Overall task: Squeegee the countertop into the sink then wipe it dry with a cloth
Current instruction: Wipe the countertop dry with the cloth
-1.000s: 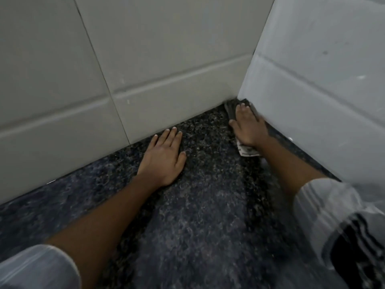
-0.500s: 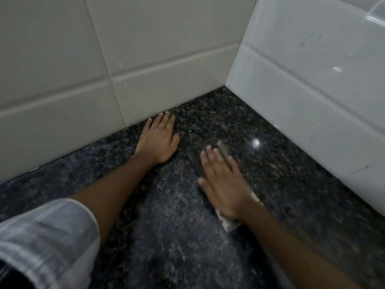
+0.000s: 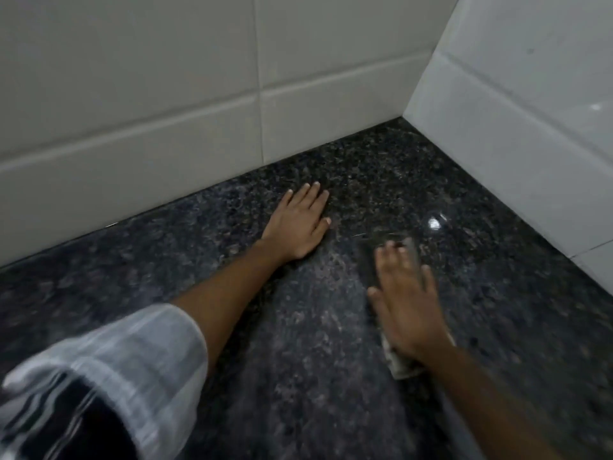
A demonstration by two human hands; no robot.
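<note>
On the dark speckled table [image 3: 298, 376], seen from your head camera, both of your hands lie flat. Your left hand [image 3: 298, 224] sits far and left of centre, palm down on the stone, fingers straight and close together, pointing toward the far wall tiles [image 3: 166, 94]; its grip is open and it holds nothing. The left forearm runs back toward you to a pale striped sleeve [image 3: 116, 370] at the near left corner.

Your right hand [image 3: 408, 307] is nearer and to the right, also palm down with fingers spread a little. It is blurred, so the fingertips are hard to make out. This hand presses flat on the cloth [image 3: 403, 368] rather than closing around it: the grip is open, palm on top. The cloth lies between the hand and the table. A pale edge of it shows just under the wrist on the near side, and a dark, greyish strip shows beyond the fingertips on the far side. Most of the cloth is hidden under the hand.

Your two hands are apart, with bare stone between them. A bright spot of reflected light [image 3: 434, 223] sits on the table just beyond the right hand. White wall tiles [image 3: 530, 111] rise on the right and meet the far tiles at a corner beyond both hands.
</note>
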